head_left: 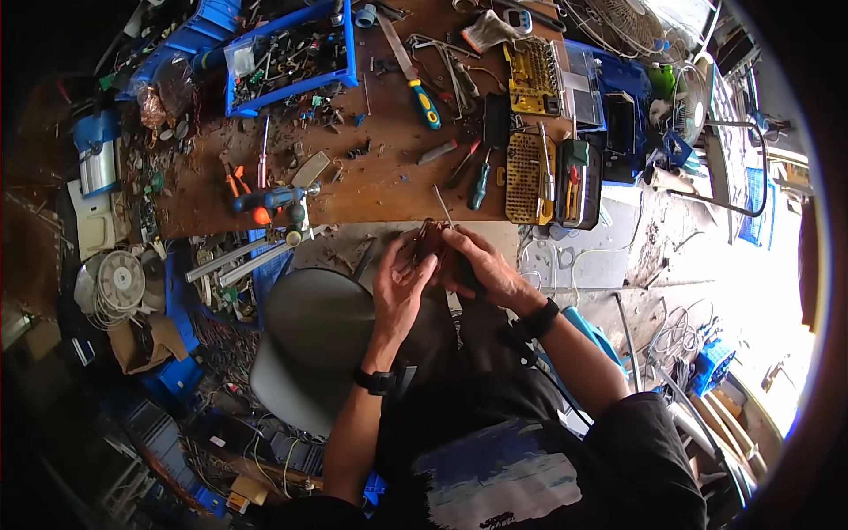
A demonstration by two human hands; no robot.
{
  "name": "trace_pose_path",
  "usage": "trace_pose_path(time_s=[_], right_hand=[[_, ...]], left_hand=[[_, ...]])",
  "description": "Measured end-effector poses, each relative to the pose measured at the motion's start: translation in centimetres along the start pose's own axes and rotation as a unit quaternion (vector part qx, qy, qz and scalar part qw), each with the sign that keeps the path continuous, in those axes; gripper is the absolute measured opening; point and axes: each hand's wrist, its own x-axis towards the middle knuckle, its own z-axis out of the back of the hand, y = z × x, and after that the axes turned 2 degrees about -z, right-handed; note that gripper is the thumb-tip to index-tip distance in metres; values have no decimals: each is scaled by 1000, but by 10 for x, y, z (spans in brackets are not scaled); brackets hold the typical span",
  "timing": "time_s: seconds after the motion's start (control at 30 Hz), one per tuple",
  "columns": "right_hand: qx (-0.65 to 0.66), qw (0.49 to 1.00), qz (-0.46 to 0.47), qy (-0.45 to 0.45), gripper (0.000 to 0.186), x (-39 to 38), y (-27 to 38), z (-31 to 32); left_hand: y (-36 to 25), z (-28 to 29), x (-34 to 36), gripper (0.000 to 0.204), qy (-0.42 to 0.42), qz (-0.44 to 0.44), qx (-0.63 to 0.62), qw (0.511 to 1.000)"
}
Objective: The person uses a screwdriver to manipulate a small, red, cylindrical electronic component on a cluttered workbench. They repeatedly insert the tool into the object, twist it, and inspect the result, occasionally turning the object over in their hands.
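Just beyond the front edge of the wooden workbench [371, 203], my left hand [402, 283] is closed on a small brown object [427, 238] whose details are partly hidden by fingers. My right hand [484, 269] is closed on the same object and on a screwdriver, whose thin metal shaft [442, 203] points up toward the bench. On the bench above my hands lie a teal-handled screwdriver [480, 185], a red-handled tool [461, 166] and a grey bar [435, 152].
Yellow bit cases [528, 177], a blue parts bin [351, 53] and a blue drill [265, 200] crowd the bench. A grey chair [309, 344] stands at my lower left, a fan [122, 281] lies farther left, and cables [671, 336] cover part of the right floor.
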Motion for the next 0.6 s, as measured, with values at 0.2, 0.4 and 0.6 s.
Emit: trace_pose_path(time_s=[0.2, 0.4, 0.6], right_hand=[[26, 999, 21, -26, 46, 17, 7, -13], [-18, 997, 62, -39, 43, 40, 2, -22], [-29, 995, 86, -42, 40, 59, 3, -24]], left_hand=[[-19, 23, 24, 35, 68, -10, 6, 998], [-31, 41, 47, 33, 54, 42, 27, 997], [-36, 53, 67, 30, 54, 130, -51, 989]])
